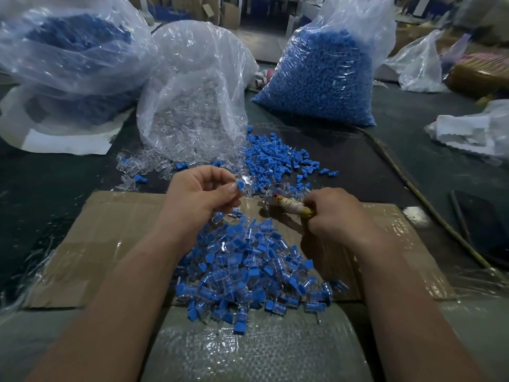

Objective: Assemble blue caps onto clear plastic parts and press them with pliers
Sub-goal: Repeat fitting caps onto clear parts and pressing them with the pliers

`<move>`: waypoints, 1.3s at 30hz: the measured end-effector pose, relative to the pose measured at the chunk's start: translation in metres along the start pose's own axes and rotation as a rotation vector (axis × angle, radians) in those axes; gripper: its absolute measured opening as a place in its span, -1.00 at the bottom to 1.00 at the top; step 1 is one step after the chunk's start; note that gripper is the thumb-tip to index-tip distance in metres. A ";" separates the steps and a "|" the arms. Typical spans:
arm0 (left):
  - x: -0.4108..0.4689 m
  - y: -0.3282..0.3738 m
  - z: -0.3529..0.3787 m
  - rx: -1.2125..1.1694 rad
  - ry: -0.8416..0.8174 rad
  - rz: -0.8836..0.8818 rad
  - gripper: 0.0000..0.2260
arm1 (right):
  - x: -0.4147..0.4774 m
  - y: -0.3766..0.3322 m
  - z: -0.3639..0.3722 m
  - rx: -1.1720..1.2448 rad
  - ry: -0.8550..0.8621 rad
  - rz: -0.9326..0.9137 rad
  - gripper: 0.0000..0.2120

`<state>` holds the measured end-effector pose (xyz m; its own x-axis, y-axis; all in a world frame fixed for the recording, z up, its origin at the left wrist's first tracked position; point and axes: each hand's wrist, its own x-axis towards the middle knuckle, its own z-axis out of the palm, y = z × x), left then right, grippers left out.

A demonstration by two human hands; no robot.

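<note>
Both hands are held above a cardboard sheet (110,230) laid on the dark tabletop (55,177). A clear plastic part (250,186) fitted with a blue cap (240,186) is pinched between the thumb and fingertips of the left hand (201,190). The pliers (292,206), their handles wrapped in pale tape, are gripped in the curled fingers of the right hand (337,215), with the head pointed towards the pinched part; whether the 2 touch cannot be told, since the head is blurred. Below the hands, a heap of capped parts (248,274) is spread over the cardboard. Beyond the hands, loose blue caps (272,154) are scattered on the tabletop, just beside an open bag of clear parts (192,106). A full bag of blue caps (322,78) is stood to the right of it, and 1 more bag (68,51) with blue contents is seen at the far left.
</note>
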<state>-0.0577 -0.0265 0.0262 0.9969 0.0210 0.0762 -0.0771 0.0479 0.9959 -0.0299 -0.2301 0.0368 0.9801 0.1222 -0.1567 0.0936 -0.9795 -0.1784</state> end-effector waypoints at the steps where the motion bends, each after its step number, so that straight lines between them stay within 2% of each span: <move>1: 0.000 0.000 0.000 -0.003 0.001 -0.002 -0.86 | 0.001 0.000 0.002 0.003 0.007 0.000 -0.87; 4: -0.001 0.002 0.000 -0.017 0.014 -0.001 -0.86 | -0.001 0.009 0.004 0.096 0.054 -0.035 -0.86; 9: -0.002 0.003 0.003 -0.027 0.028 0.048 -0.87 | -0.002 0.014 0.002 0.246 0.323 -0.142 -0.78; 12: -0.003 0.004 0.006 -0.008 0.039 0.083 -0.85 | -0.006 0.005 0.002 0.391 0.379 -0.208 -0.73; 17: -0.003 0.002 0.007 -0.002 0.090 0.126 -0.83 | -0.008 -0.008 0.007 0.370 0.288 -0.285 -0.67; 22: -0.001 0.001 0.007 0.023 0.112 0.168 -0.81 | -0.010 -0.014 0.009 0.368 0.222 -0.310 -0.69; 31: -0.001 -0.001 0.008 0.044 0.124 0.197 -0.79 | -0.013 -0.017 0.008 0.319 0.206 -0.332 -0.75; 39: -0.004 0.000 0.011 0.149 0.171 0.237 -0.75 | -0.016 -0.021 0.007 0.348 0.198 -0.278 -0.81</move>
<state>-0.0616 -0.0378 0.0269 0.9331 0.1818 0.3101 -0.2908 -0.1253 0.9485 -0.0489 -0.2101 0.0361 0.9439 0.3056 0.1251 0.3256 -0.7981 -0.5070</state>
